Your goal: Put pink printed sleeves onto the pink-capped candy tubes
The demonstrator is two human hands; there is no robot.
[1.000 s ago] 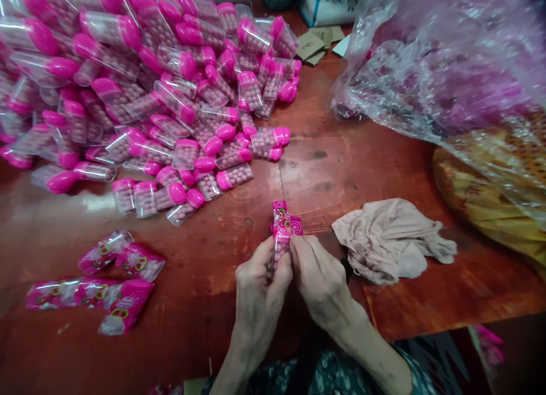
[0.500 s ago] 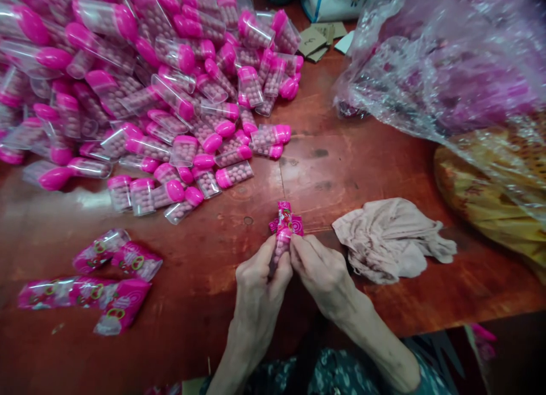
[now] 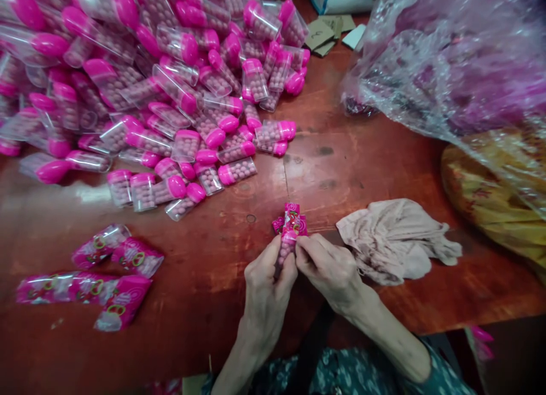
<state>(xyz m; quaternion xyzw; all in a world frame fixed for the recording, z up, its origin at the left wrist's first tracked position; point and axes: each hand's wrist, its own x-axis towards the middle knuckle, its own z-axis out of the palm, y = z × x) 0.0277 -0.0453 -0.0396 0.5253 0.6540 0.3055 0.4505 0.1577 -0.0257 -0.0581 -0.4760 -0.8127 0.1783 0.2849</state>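
Note:
Between my hands is a small clear bottle of pink candy balls with a pink cap (image 3: 288, 248), its cap end pointing away from me. My left hand (image 3: 269, 284) is closed around its left side, the thumb near its lower end. From the right, my right hand (image 3: 330, 272) pinches with thumb and forefinger at the cap end, where a pink printed wrapper sleeve (image 3: 292, 214) meets the bottle. How far the sleeve covers the cap is hard to see. More printed pink film (image 3: 303, 225) lies crosswise beneath it on the table.
A large heap of pink-capped candy bottles (image 3: 183, 99) covers the back left. Several sleeved bottles (image 3: 85, 287) lie at left. A crumpled pale cloth (image 3: 396, 241) sits right of my hands, with clear plastic bags (image 3: 426, 70) behind and cardboard pieces (image 3: 319, 33) at the back of the wooden table (image 3: 341, 161).
The view has shifted slightly, so my hands and the bottle appear a little farther right. Both hands keep nearly the same grip at the bottle and sleeve.

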